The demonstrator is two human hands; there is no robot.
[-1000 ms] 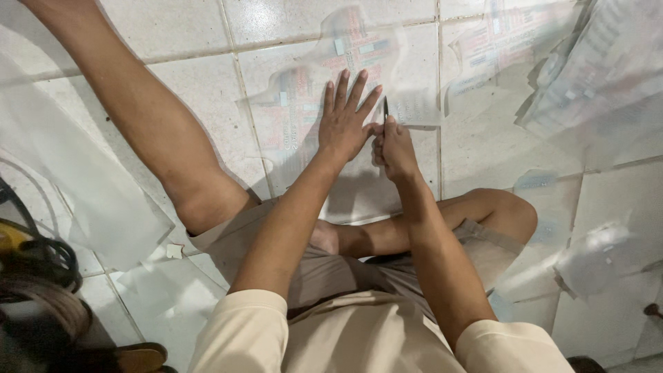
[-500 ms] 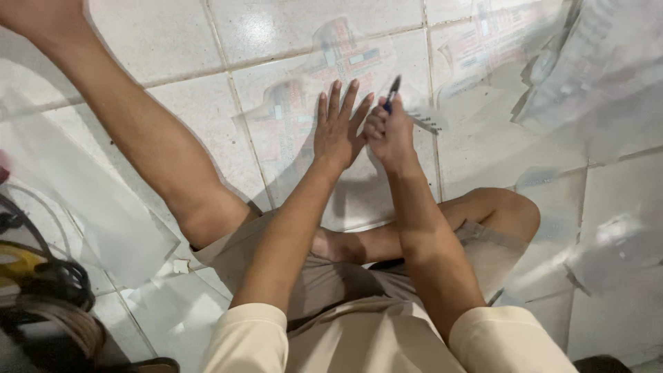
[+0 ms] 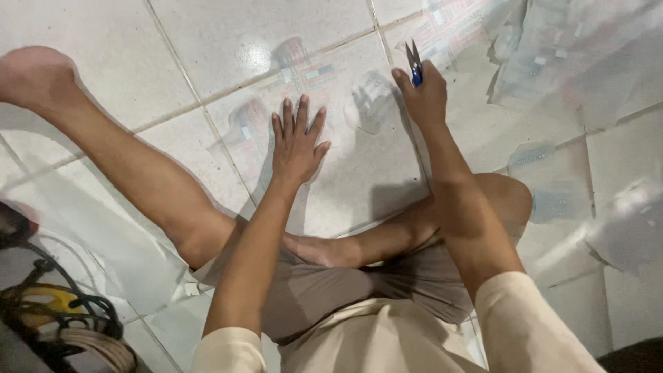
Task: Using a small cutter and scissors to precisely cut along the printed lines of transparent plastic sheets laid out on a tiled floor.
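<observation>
A left hand point(image 3: 297, 141) presses flat, fingers spread, on clear plastic sheet point(image 3: 359, 166) over floor tiles point(image 3: 228, 41). The right hand point(image 3: 425, 97), lifted, grips small blue thread snips point(image 3: 414, 65), blades up. Trimming seems paused; the next cut needs lowered blades.

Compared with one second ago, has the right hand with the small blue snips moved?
Yes. The right hand with the small blue snips moved away from the flat left hand, rightward.

Left hand point(image 3: 297, 141) flat on plastic sheet point(image 3: 359, 166) on tiled floor point(image 3: 228, 41); right hand point(image 3: 423, 97) at its 2 o'clock, thread snips point(image 3: 414, 68) in grip. Cable coil point(image 3: 65, 314) at 8 o'clock.
</observation>
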